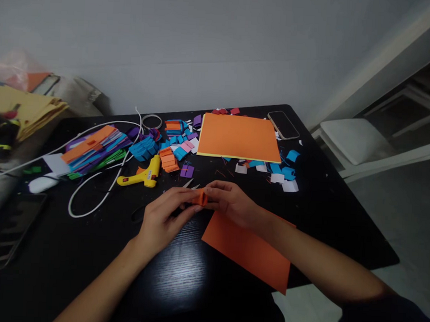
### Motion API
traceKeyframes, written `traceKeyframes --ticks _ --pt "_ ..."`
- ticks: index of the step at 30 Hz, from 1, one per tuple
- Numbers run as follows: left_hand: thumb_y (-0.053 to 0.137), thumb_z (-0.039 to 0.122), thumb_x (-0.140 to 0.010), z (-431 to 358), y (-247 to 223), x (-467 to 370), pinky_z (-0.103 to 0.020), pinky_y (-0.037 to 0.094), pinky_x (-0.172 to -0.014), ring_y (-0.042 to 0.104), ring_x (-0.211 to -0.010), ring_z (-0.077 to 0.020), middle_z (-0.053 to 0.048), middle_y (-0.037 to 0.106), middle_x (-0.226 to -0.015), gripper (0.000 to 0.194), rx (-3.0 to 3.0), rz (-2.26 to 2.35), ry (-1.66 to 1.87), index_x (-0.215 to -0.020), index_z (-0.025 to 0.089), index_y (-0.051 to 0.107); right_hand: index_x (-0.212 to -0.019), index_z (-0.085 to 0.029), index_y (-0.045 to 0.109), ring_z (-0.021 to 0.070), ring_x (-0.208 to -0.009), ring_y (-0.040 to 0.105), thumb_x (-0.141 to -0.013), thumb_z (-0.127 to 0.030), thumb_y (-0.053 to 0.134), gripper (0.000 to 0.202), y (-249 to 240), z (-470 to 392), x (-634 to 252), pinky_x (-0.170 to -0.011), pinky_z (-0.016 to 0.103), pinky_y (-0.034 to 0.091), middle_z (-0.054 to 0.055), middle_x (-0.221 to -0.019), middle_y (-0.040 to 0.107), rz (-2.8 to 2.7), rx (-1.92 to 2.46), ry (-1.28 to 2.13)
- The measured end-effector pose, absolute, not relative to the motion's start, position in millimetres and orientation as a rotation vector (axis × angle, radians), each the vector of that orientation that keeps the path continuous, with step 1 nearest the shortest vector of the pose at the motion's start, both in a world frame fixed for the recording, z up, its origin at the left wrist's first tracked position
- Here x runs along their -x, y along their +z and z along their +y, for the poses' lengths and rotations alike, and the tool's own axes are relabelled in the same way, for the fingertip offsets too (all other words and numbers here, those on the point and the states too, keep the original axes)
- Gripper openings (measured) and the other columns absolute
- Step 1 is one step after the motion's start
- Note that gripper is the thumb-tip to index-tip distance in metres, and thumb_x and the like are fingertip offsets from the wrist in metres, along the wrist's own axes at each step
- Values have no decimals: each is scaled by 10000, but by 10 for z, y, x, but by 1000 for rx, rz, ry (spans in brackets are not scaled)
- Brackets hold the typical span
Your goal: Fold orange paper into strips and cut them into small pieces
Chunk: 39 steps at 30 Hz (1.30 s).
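Note:
Between my two hands is a small folded orange paper piece (201, 197). My left hand (167, 215) pinches its left side, and my right hand (232, 203) grips its right side with fingers closed. Beneath my right hand and forearm lies a flat orange sheet (250, 249) on the black table (122, 276). Scissors (188, 183) lie just beyond my fingers, their blade tips showing and the rest largely hidden by my left hand.
A yellow glue gun (142, 173), white cable (77, 192) and colored paper strips (93, 150) lie left. Farther back are an orange paper stack (240, 137), phone (283, 125) and paper scraps (288, 172). A white mouse (43, 183) sits far left.

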<state>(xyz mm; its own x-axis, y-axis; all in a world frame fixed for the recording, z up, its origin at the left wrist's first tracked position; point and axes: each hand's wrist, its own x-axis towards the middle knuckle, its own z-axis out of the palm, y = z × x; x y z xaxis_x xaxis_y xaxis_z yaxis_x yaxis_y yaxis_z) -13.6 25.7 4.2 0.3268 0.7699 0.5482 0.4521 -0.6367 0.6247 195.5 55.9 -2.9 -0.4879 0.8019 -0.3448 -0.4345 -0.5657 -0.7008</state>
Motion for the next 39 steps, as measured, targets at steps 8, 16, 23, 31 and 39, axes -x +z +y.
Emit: traceKeyframes --ticks 8,16,23,31,39 --pt "793 149 -916 256 20 141 -312 655 -876 781 -997 -201 -94 790 -1102 260 -2377 1063 1234 -1167 191 742 -860 -186 780 136 -849 720 -738 -381 956 290 -70 538 -1936 -901 315 595 0 -896 761 -661 819 2120" --pt "776 152 -931 239 15 127 -331 667 -888 785 -1022 -204 -99 785 -1132 225 -2391 1072 1233 -1147 195 729 -861 -188 761 110 -815 725 -709 -360 978 316 -45 555 -1952 -807 245 600 -26 -859 746 -683 816 2157" --pt "771 136 -930 228 -49 130 -348 654 -990 781 -1155 -235 -142 786 -1263 221 -2310 1045 1213 -1145 165 729 -850 -163 769 116 -826 730 -733 -403 964 331 -91 543 -1952 -877 273 599 -3 -873 759 -690 825 2168" --pt "751 126 -946 214 -91 117 -358 648 -1006 770 -1186 -244 -142 783 -1281 234 -2318 1007 1234 -1175 169 731 -843 -179 778 105 -804 724 -691 -414 988 350 -71 552 -1966 -854 252 594 -19 -843 757 -703 811 2183" --pt "730 125 -961 214 -88 105 -364 652 -996 769 -1192 -252 -139 787 -1274 236 -2335 1008 1228 -1192 173 730 -820 -185 800 117 -781 712 -690 -446 981 343 -115 553 -1954 -828 271 603 -8 -830 759 -744 814 2161"
